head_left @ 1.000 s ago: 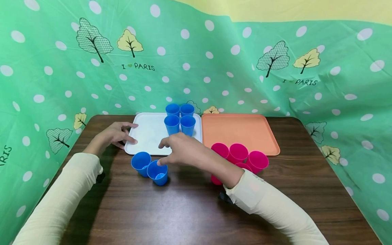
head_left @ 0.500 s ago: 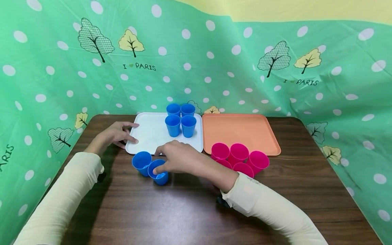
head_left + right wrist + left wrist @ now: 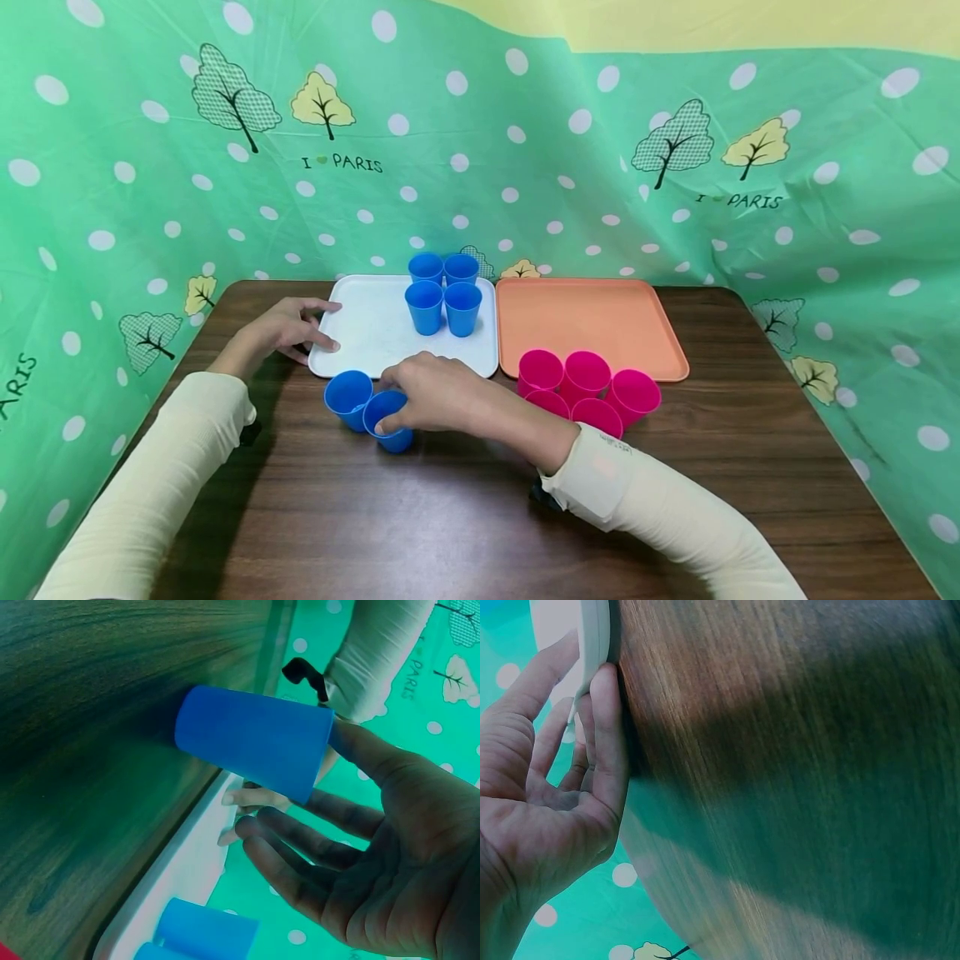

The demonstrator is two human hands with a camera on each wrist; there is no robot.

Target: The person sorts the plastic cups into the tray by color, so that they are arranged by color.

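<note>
My left hand (image 3: pixel 288 327) holds the left edge of the white tray (image 3: pixel 367 325), thumb on top. In the left wrist view, fingers curl beneath the tray's rim (image 3: pixel 594 637). My right hand (image 3: pixel 442 392) pinches a blue cup (image 3: pixel 392 437) at its rim, the thumb reaching over the opening. Seen from the right wrist, this blue cup (image 3: pixel 251 739) has its base on the table. Close beside it on the left stands another blue cup (image 3: pixel 348 398). Several more blue cups (image 3: pixel 425 310) stand upright on the tray's right half.
An orange tray (image 3: pixel 585 321) adjoins the white one on the right. Several pink cups (image 3: pixel 633 396) cluster before it on the brown wooden table (image 3: pixel 450 533), partly behind my right forearm. A green dotted curtain (image 3: pixel 480 167) hangs behind the table.
My right hand has lowered from over the white tray's front edge onto the nearer blue cup and taken hold of its rim. My left hand has stayed at the tray's edge.
</note>
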